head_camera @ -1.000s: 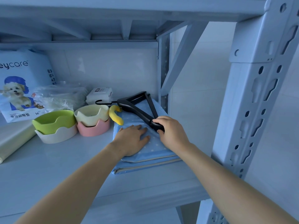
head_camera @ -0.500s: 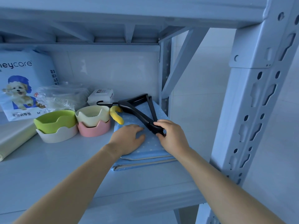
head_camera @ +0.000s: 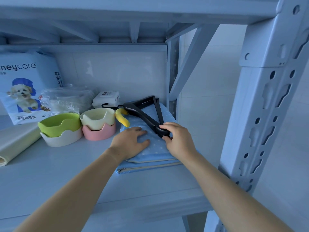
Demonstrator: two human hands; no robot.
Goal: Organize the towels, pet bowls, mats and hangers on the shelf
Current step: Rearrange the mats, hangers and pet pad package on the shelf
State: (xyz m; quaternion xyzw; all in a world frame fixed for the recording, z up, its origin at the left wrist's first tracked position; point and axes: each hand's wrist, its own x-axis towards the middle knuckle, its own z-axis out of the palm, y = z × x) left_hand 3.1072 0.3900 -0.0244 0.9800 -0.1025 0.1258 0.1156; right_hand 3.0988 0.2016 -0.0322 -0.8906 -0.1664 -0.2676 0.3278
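A folded blue dotted mat [head_camera: 155,148] lies at the right end of the shelf [head_camera: 50,178]. Black hangers [head_camera: 143,111] rest on top of it, hooks pointing left. My right hand [head_camera: 177,139] grips the near corner of the black hangers. My left hand [head_camera: 130,143] lies flat on the mat with fingers spread. A yellow curved piece [head_camera: 122,118] sits at the mat's left edge. To the left stand stacked pet bowls: cream on pink [head_camera: 98,126] and green on white [head_camera: 60,129].
A pet pad pack with a dog picture [head_camera: 25,87] stands at the back left, beside a clear plastic bag [head_camera: 66,101] and a white wipes pack [head_camera: 107,99]. A rolled pale sheet [head_camera: 15,144] lies far left. The shelf post [head_camera: 260,114] rises close on the right.
My right hand's grip has shifted a little on the hanger corner, with the fingers now curled round it. The view has drifted slightly. My left hand stays on the mat.
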